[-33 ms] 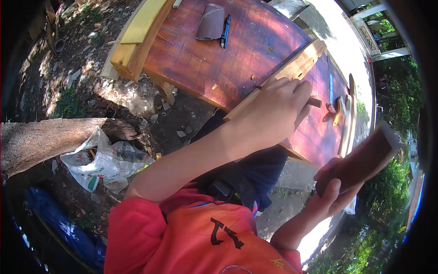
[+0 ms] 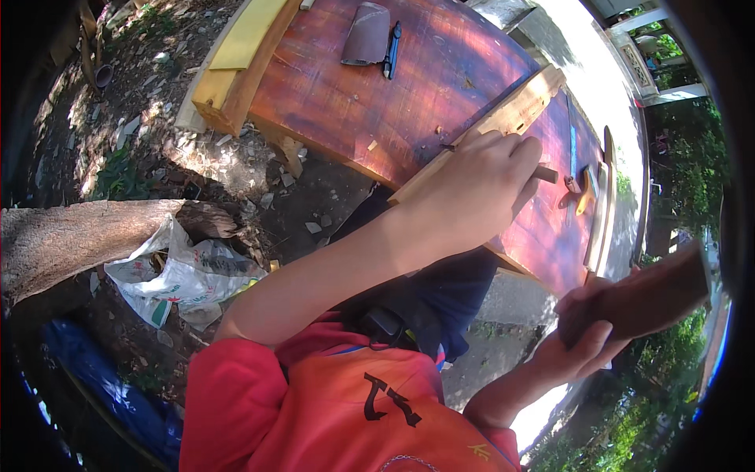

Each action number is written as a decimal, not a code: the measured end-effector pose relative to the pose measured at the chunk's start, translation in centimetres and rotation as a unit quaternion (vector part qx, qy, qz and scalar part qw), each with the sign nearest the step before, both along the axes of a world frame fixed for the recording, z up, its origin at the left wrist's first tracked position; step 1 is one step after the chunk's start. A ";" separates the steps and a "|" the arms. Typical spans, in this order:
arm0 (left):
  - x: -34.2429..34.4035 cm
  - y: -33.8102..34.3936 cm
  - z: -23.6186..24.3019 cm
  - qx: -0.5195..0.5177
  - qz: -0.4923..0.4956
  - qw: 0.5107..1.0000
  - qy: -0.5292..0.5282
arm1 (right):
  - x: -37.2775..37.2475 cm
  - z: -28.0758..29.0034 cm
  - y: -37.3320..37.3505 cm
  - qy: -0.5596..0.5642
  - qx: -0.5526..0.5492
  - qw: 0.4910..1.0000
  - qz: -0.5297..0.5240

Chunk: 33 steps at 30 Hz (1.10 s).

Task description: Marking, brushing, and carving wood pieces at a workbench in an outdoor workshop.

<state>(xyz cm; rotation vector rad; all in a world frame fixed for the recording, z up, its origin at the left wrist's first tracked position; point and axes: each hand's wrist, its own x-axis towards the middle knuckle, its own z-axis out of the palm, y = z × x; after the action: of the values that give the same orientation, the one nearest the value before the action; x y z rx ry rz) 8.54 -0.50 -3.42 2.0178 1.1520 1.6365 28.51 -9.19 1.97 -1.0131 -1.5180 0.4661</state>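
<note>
My left hand [image 2: 480,193] is closed round a short brown stick-like tool [image 2: 546,175] over a pale wooden plank [image 2: 528,98] on the reddish-brown tabletop [image 2: 429,71]. A dark tip shows past my knuckles; its full shape is hidden. At the lower right, beyond the table's near edge, my right hand [image 2: 578,338] grips a dark brown wooden block [image 2: 653,289], held in the air apart from the plank.
A cylinder of brown sandpaper [image 2: 364,35] and a blue-black pen-like tool [image 2: 391,51] lie on the table. Yellow boards [image 2: 240,43] are at left; a saw [image 2: 586,189] and strips at right. A log [image 2: 79,244] and white sack [image 2: 169,275] lie below left.
My right hand and the block have moved down and to the right. My left hand has shifted very slightly right, still on the small tool.
</note>
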 end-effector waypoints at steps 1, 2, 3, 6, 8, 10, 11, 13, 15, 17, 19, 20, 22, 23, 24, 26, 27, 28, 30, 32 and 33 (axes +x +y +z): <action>0.0 0.1 0.2 0.000 -0.011 1.000 0.011 | -0.7 1.1 0.2 0.044 0.020 0.999 -0.023; 0.1 0.1 0.3 -0.001 -0.022 1.000 0.022 | -1.2 1.6 0.7 0.078 0.038 0.994 -0.073; 0.4 0.2 0.0 0.032 -0.036 0.998 0.038 | -1.2 1.5 0.9 0.084 0.045 0.992 -0.077; 0.9 -0.2 -0.4 0.072 -0.024 0.992 0.100 | -0.9 0.6 1.2 0.075 0.030 0.994 -0.074; 1.2 -0.2 -0.5 0.068 -0.026 0.991 0.109 | -0.6 -0.1 1.1 0.053 0.008 0.995 -0.081; 1.0 -0.1 -0.4 0.056 -0.025 0.990 0.123 | -0.6 -0.7 1.0 0.041 -0.002 0.996 -0.081; 0.9 -0.2 -0.3 0.055 -0.025 0.991 0.122 | -0.5 -0.9 1.0 0.042 -0.005 0.996 -0.076; 0.7 -0.2 -0.2 0.072 -0.034 0.990 0.119 | -0.3 -1.3 1.1 0.031 0.000 0.998 -0.049; 0.9 -0.1 -0.5 0.073 -0.044 0.990 0.109 | -0.2 -1.6 1.1 0.020 0.006 0.999 -0.024; 0.9 0.0 -0.4 0.074 -0.051 0.991 0.102 | -0.5 -1.8 1.2 0.021 0.007 1.000 -0.022; 0.7 -0.1 -0.3 0.069 -0.053 0.991 0.099 | -0.5 -2.0 1.1 0.018 0.003 1.000 -0.022; 0.7 -0.2 -0.3 0.069 -0.054 0.991 0.099 | -0.5 -2.1 1.1 0.015 -0.001 1.000 -0.022; 0.7 -0.3 -0.2 0.048 -0.058 0.992 0.100 | -0.6 -2.1 1.1 0.012 -0.002 1.000 -0.025; 0.7 -0.3 -0.2 0.048 -0.059 0.992 0.100 | -0.6 -2.2 1.1 0.009 -0.004 1.000 -0.026; 0.7 -0.3 -0.2 0.049 -0.059 0.992 0.100 | -0.6 -2.2 1.1 0.009 -0.005 1.000 -0.027; 0.7 -0.4 -0.1 0.051 -0.060 0.992 0.100 | -0.5 -2.3 1.1 0.014 -0.004 0.999 -0.031; 0.7 -0.4 -0.1 0.049 -0.060 0.992 0.097 | -0.5 -2.3 1.1 0.014 -0.005 0.999 -0.032; 0.6 -0.4 -0.1 0.047 -0.059 0.993 0.095 | -0.5 -2.3 1.1 0.010 -0.006 0.999 -0.031; 0.6 -0.5 -0.1 0.052 -0.054 0.992 0.100 | -0.6 -2.3 1.1 0.008 -0.008 0.999 -0.030; 0.6 -0.5 -0.2 0.057 -0.050 0.992 0.104 | -0.7 -2.5 1.2 0.011 0.004 0.998 -0.054; 0.6 -0.5 -0.3 0.058 -0.048 0.991 0.112 | -0.7 -2.6 1.2 0.012 0.004 0.998 -0.055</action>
<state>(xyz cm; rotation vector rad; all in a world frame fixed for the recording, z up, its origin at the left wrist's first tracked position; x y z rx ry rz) 9.15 -0.99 -3.70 2.3418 1.0333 1.4915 27.83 -8.04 -0.64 -1.0753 -1.4334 0.3938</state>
